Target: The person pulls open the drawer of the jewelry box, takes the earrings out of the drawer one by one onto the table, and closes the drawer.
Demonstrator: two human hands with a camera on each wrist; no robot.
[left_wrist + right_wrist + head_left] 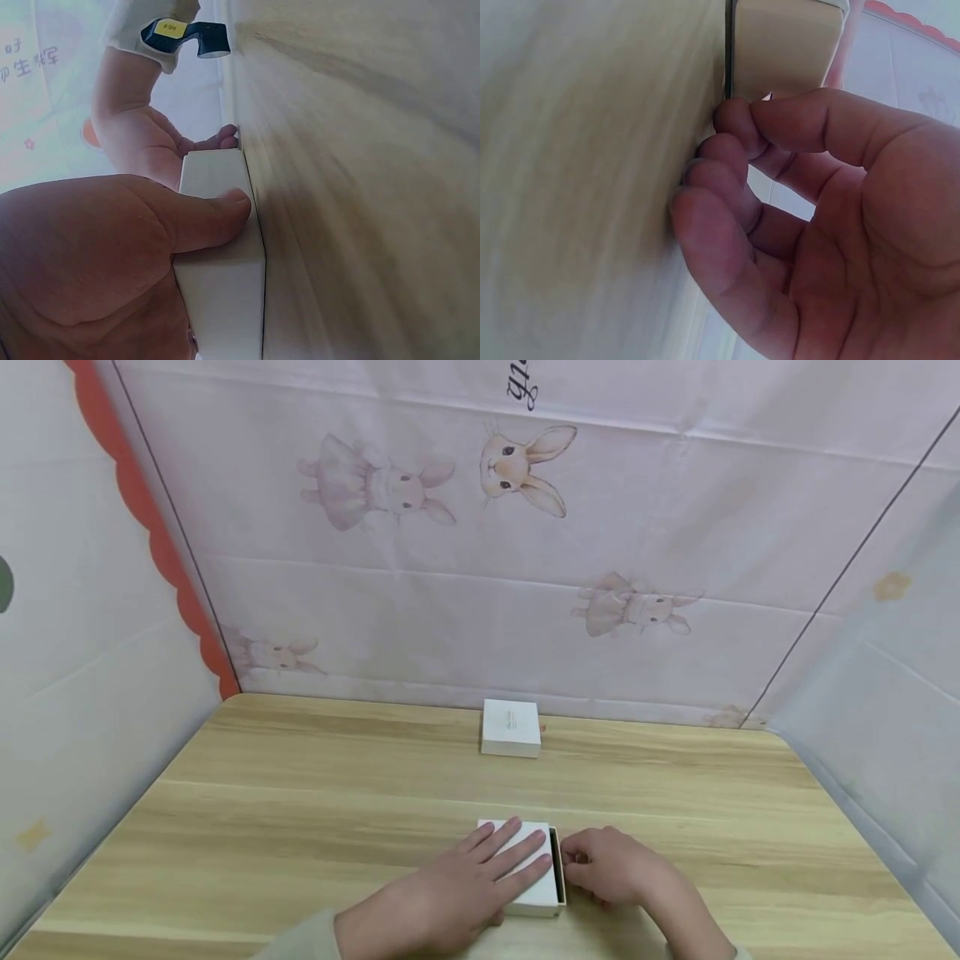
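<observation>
near white box [540, 890], 1 of 2, sits around 6 o'clock on the table [315, 793], its one drawer [562, 868] poking out at 3 | left hand [459, 889] on top, 4 fingers spread, thumb on the side | right hand [613, 865] pinching at the drawer's end, can't tell what's between the fingertips tbh | far box [511, 727] chilling at 12

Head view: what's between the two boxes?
Just bare tabletop between the far box and the near box under the left hand; the head view shows it.
</observation>
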